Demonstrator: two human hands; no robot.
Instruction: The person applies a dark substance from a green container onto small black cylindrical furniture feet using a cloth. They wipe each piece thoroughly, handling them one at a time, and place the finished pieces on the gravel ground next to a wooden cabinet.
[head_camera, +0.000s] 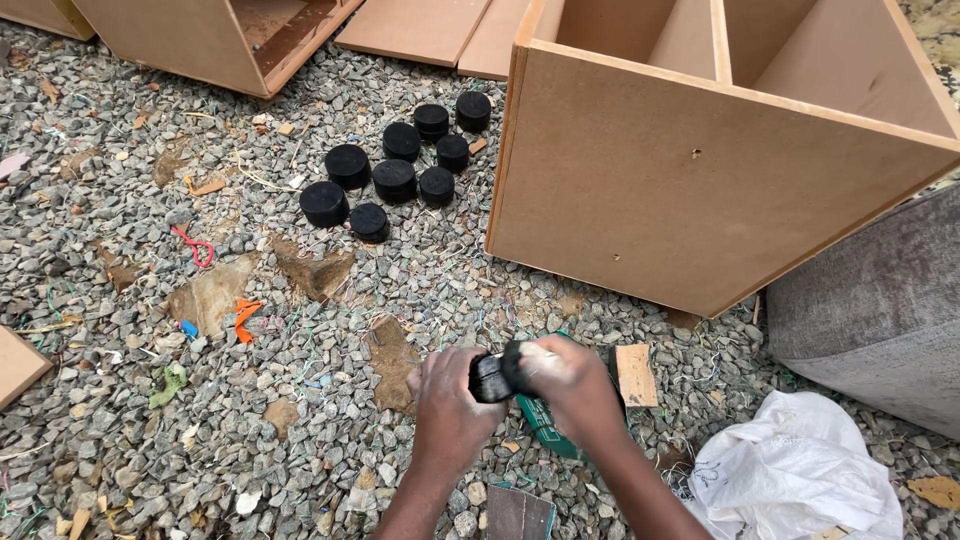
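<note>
Both hands meet low over the gravel (130, 300): the left hand (450, 405) and right hand (570, 385) clench one black round foot (492, 378) between them. It could slip and drop among the stones.

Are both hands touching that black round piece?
Touching: the head view shows the left hand and right hand both gripping the black round piece.

Both forearms are stretched forward from the near edge; the left hand (447, 400) and right hand (572, 385) are closed together, knuckles up.
</note>
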